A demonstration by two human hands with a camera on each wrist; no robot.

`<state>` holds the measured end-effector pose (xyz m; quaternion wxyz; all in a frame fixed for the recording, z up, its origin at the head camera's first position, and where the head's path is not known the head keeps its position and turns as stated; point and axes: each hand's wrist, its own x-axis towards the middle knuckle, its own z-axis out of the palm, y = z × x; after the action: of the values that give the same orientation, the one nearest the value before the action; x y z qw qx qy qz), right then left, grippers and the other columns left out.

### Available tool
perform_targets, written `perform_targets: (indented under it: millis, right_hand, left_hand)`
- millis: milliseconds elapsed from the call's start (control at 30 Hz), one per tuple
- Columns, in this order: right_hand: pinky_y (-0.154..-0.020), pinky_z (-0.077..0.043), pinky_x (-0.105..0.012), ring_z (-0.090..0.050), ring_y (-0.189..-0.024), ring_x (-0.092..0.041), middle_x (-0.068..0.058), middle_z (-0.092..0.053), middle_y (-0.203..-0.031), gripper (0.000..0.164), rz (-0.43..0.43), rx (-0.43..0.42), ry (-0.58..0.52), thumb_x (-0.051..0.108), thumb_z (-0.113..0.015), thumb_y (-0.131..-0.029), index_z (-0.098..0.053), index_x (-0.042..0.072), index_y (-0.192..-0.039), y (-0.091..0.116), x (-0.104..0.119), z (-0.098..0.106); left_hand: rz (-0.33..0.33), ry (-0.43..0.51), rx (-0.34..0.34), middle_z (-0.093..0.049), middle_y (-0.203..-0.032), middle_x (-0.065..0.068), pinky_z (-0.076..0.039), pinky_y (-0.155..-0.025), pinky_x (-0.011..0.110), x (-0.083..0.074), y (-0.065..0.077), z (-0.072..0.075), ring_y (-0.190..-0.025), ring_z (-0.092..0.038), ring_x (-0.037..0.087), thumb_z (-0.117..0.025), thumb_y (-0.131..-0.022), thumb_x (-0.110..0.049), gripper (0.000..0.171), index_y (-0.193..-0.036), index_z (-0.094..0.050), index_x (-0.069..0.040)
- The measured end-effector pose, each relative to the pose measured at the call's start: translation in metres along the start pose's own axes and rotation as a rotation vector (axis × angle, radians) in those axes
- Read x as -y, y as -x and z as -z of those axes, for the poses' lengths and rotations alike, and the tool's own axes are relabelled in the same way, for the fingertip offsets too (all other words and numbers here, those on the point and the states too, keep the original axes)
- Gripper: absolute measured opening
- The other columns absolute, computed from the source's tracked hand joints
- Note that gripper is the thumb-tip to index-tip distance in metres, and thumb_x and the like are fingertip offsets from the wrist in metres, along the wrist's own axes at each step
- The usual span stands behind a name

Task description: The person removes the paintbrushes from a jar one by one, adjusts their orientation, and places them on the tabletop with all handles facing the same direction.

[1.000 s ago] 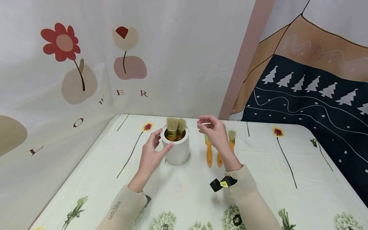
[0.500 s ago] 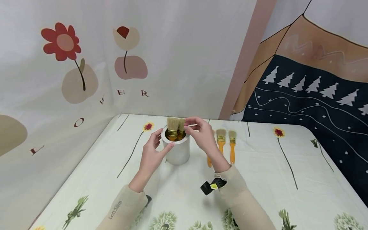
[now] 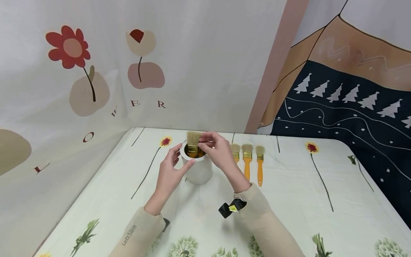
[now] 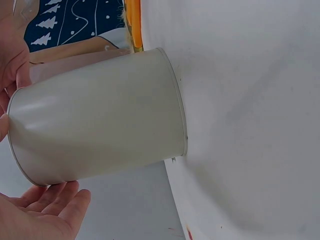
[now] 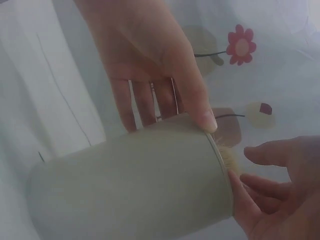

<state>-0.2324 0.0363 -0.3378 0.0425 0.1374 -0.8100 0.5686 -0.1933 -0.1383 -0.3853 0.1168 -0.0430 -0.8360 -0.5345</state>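
Observation:
A white cylindrical container (image 3: 198,174) stands upright on the table, with paintbrushes in it, bristles up. My left hand (image 3: 169,174) holds its upper part, thumb on the near rim and fingers along the left side. A wide paintbrush (image 3: 193,138) with pale bristles and a gold ferrule shows above the opening. My right hand (image 3: 219,151) reaches over the right rim and pinches the narrower paintbrush beside it, which the fingers mostly hide. In the right wrist view, pale bristles (image 5: 229,157) stick out past the rim, near the right thumb and fingertips.
Three orange-handled paintbrushes lie right of the container: one partly behind the right hand (image 3: 236,148), a wider brush (image 3: 247,151) and a narrow brush (image 3: 260,160). A flower-printed cloth (image 3: 298,189) covers the table. Printed fabric (image 3: 205,71) hangs behind it.
My right hand has moved left from above the lying brushes to the container's opening, closing over the narrower paintbrush. The left hand and container stay put.

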Motion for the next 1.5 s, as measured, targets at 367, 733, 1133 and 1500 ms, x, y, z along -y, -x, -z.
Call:
perform_targets:
  millis: [367,733,1133,1500]
  right_hand:
    - [-0.095,-0.060,-0.038,-0.070,-0.111,-0.025,-0.012,-0.071,-0.121,0.042,-0.086,0.041,0.088,0.018,-0.069,-0.094,-0.058,0.007,-0.133,-0.005,0.009,-0.005]
    - [-0.090,-0.060,-0.040,-0.070,-0.108,-0.021,-0.006,-0.073,-0.118,0.046,-0.070,0.031,0.198,0.023,-0.074,-0.091,-0.056,0.014,-0.133,-0.007,0.010,-0.014]
    - [-0.075,-0.055,-0.030,-0.071,-0.091,-0.017,-0.002,-0.075,-0.100,0.027,-0.007,0.032,0.333,0.025,-0.077,-0.088,-0.066,0.013,-0.110,-0.004,0.010,-0.017]
    - [-0.068,-0.054,-0.027,-0.072,-0.088,-0.015,0.001,-0.077,-0.098,0.025,0.042,0.037,0.481,0.027,-0.076,-0.089,-0.068,0.014,-0.110,-0.002,0.011,-0.022]
  left_hand:
    - [0.001,-0.011,0.004,-0.045,-0.155,0.012,-0.041,-0.118,0.045,0.001,0.000,0.000,-0.140,-0.048,0.033,-0.076,-0.089,-0.026,0.072,-0.149,-0.040,-0.008]
    - [-0.008,-0.017,0.005,-0.043,-0.156,0.012,-0.042,-0.118,0.044,0.001,0.000,0.001,-0.142,-0.046,0.034,-0.075,-0.090,-0.027,0.072,-0.149,-0.040,-0.007]
    - [-0.004,-0.015,0.005,-0.043,-0.156,0.012,-0.042,-0.118,0.044,0.000,0.001,0.001,-0.142,-0.046,0.033,-0.075,-0.090,-0.026,0.072,-0.149,-0.039,-0.007]
    - [-0.010,-0.006,0.003,-0.042,-0.156,0.013,-0.041,-0.118,0.045,0.002,0.001,0.000,-0.142,-0.045,0.035,-0.075,-0.091,-0.026,0.071,-0.149,-0.040,-0.007]
